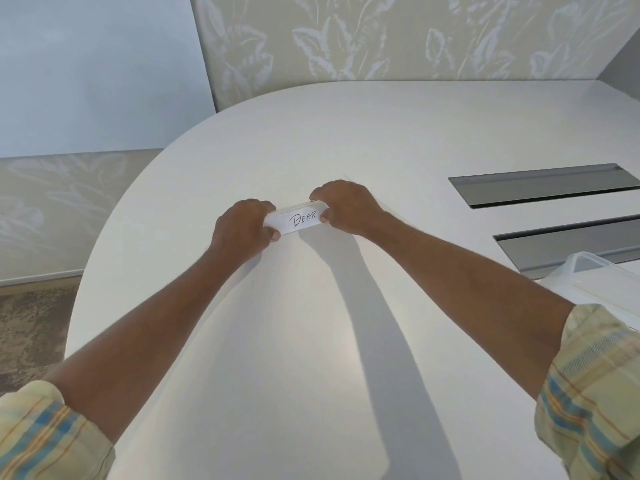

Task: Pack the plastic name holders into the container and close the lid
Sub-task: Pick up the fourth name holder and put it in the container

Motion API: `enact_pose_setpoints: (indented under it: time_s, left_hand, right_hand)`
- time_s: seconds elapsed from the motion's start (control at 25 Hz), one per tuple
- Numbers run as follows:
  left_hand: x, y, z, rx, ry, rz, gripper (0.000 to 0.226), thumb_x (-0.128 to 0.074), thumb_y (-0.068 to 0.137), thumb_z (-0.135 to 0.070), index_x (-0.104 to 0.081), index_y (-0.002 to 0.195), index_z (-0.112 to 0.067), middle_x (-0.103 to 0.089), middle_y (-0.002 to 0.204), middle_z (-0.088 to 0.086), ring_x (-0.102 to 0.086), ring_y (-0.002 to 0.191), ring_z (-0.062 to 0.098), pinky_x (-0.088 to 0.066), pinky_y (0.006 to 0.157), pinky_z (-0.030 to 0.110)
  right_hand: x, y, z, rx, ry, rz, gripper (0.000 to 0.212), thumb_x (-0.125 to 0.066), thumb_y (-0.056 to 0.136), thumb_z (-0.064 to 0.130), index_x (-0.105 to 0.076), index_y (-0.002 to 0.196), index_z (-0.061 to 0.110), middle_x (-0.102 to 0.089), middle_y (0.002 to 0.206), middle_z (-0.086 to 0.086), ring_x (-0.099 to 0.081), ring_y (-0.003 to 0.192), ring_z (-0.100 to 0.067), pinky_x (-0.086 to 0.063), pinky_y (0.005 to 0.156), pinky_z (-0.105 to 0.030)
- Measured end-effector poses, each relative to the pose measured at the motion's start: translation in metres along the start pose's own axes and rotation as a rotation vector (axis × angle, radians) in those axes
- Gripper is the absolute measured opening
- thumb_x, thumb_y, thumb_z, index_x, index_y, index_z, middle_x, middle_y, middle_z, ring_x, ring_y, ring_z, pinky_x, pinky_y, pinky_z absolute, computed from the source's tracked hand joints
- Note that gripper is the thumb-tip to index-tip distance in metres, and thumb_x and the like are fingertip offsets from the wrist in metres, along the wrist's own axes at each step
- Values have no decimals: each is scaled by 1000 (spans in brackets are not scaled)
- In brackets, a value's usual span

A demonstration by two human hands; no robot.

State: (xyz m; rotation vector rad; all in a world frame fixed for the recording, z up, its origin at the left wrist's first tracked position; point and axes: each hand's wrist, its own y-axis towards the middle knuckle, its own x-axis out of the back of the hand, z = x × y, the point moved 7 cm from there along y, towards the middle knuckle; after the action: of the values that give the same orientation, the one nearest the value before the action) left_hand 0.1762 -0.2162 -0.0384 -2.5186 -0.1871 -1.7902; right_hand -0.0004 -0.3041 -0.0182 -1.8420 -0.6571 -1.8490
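A clear plastic name holder [298,219] with a white card reading "DEAR" stands on the white table [311,341], a bit beyond its middle. My left hand [242,230] grips its left end and my right hand [346,206] grips its right end, fingers over the top and thumbs in front. A translucent plastic container [602,282] sits at the right edge of the view, partly behind my right forearm and cut off by the frame. Whether it has a lid on I cannot tell.
Two dark rectangular recessed panels, one [543,185] farther and one [568,244] nearer, are set into the table at the right. The table's rounded edge curves along the left, with carpet [31,327] below. A patterned wall [381,36] stands behind.
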Motion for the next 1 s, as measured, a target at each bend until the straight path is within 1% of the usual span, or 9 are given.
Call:
enact_pose_setpoints:
  time_s: [0.16,0.24,0.32,0.44,0.64,0.72,0.8,0.92,1.0]
  left_hand:
    - [9,-5,1,7,-24,-35,48,-79,85,-25,-68,132,-24,-71,119,0,-63,116,28,-49,87,39]
    - [15,-9,-2,-2,-22,-42,50,-79,86,-25,-67,134,-24,-71,123,0,-63,120,28,-50,90,40]
    - [23,-13,-8,-18,-16,-54,50,-79,87,-25,-66,136,-24,-71,126,0,-62,123,28,-50,92,41]
    - [40,-19,-20,-43,-6,-68,49,-79,87,-26,-67,134,-26,-71,128,-1,-62,123,28,-49,91,39]
    - [72,-30,-53,-101,12,-79,51,-80,87,-26,-66,136,-29,-69,135,-5,-60,130,25,-47,94,39]
    - [85,-37,-75,-144,20,-93,51,-79,87,-25,-66,136,-30,-69,136,-6,-59,130,23,-47,94,38]
    - [98,-44,-99,-199,32,-105,50,-79,87,-24,-66,136,-29,-69,135,-6,-59,130,23,-46,94,37]
    - [110,-52,-145,-294,49,-102,50,-78,87,-24,-67,135,-28,-71,130,-4,-60,126,24,-48,91,37]
    - [113,-58,-178,-361,53,-94,50,-78,88,-24,-67,136,-27,-71,130,-2,-61,126,25,-50,92,38]
  right_hand:
    - [8,-9,3,14,-9,-43,39,-68,92,25,-66,131,31,-71,120,6,-62,117,-21,-47,80,-34]
    - [16,-15,3,12,3,-48,35,-68,91,24,-69,125,31,-71,113,6,-63,112,-22,-40,74,-32]
    - [26,-23,3,12,14,-61,31,-69,90,23,-70,120,30,-71,108,5,-63,107,-23,-33,72,-30]
    - [45,-37,1,8,22,-98,31,-69,90,23,-70,121,30,-72,110,5,-63,107,-22,-31,73,-29]
    - [82,-72,-12,-9,63,-159,36,-70,92,28,-68,128,30,-72,120,7,-61,118,-21,-34,77,-30]
    - [99,-96,-21,-32,84,-201,36,-71,91,29,-70,126,30,-72,117,7,-61,116,-20,-34,77,-30]
    - [116,-120,-32,-62,89,-228,35,-73,89,30,-71,125,30,-73,113,7,-62,112,-20,-41,77,-31]
    - [138,-163,-56,-133,95,-252,34,-75,88,32,-72,122,31,-74,109,7,-62,107,-22,-51,82,-39]
    - [148,-192,-75,-185,93,-274,36,-75,87,34,-72,123,32,-74,111,8,-62,108,-22,-52,84,-40]
